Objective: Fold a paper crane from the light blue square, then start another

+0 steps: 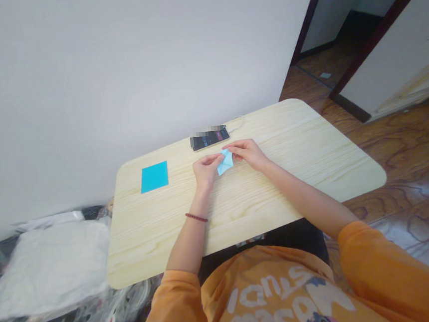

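A small light-blue folded paper (225, 163) is held between my two hands, above the middle of the table. My left hand (205, 171) pinches its left edge with thumb and forefinger. At the upper right corner, the fingers of my right hand (249, 153) close on the same paper. Creases cross its pale face. To the left lies a flat, brighter blue square of paper (154, 177), apart from both hands.
A phone (210, 138) with a white cable (238, 123) rests at the table's back edge, by the wall. The pale wooden table (142, 242) has rounded corners. Left of it are a white bag (58, 265) and plastic-wrapped items; a doorway stands at the right.
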A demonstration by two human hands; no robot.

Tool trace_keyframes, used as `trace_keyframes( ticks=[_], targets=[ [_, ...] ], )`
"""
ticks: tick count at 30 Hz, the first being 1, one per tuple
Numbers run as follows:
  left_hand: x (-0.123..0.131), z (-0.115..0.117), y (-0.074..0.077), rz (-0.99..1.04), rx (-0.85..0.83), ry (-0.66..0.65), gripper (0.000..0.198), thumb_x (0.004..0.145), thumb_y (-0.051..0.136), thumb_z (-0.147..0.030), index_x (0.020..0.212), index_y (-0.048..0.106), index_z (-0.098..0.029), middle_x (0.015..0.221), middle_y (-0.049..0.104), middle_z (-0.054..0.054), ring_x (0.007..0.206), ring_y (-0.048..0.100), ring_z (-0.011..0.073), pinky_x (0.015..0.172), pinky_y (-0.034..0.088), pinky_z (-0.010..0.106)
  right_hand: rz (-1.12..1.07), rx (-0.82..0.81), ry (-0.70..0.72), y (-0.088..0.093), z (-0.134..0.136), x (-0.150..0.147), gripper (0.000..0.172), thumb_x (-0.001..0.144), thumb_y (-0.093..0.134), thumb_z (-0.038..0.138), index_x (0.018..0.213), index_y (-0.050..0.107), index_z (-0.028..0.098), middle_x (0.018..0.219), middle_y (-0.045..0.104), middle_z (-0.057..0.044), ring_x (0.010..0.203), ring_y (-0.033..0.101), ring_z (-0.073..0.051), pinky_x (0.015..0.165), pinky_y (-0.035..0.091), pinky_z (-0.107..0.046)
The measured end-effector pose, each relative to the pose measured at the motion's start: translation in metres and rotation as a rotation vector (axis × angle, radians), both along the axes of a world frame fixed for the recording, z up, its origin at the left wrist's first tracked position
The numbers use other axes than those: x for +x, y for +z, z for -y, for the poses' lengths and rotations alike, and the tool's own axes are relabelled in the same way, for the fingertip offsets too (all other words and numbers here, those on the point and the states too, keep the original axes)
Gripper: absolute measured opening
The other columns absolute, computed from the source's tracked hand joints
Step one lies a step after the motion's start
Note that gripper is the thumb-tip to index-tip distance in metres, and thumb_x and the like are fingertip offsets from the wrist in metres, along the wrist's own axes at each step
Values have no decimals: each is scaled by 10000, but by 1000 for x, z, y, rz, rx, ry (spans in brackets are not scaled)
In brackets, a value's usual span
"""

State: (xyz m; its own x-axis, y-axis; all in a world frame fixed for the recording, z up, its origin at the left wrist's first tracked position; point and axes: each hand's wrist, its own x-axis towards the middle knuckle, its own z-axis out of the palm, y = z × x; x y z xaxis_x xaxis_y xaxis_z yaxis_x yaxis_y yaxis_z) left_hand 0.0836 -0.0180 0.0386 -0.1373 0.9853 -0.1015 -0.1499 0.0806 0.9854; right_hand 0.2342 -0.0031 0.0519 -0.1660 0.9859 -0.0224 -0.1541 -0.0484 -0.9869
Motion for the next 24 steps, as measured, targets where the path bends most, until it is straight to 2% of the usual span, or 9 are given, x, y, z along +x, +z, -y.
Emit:
trace_keyframes(
  ticks=[8,18,24],
  targets=[
    [-1,-1,-2,-37,31,9,259,525,821,-285,707,720,-132,745,721,84,647,653,162,677,527,309,-16,-21,5,0,1,0,347,655,674,437,818,722,135,541,551,2,506,438,-83,425,249,-220],
    [0,2,0,-56,70,-15,249,540,813,-286,716,720,-138,773,726,90,679,666,170,704,538,321,-13,-55,-64,-2,0,-4,332,547,761,404,742,708,140,582,604,-8,496,426,-77,433,259,-225],
    [0,2,3,-77,65,-15,286,518,825,-303,728,720,-140,732,717,80,629,650,162,647,529,307,-19,-61,-68,-5,-1,-3,336,530,772,400,736,709,141,590,613,-14,508,449,-84,435,268,-221]
  ],
)
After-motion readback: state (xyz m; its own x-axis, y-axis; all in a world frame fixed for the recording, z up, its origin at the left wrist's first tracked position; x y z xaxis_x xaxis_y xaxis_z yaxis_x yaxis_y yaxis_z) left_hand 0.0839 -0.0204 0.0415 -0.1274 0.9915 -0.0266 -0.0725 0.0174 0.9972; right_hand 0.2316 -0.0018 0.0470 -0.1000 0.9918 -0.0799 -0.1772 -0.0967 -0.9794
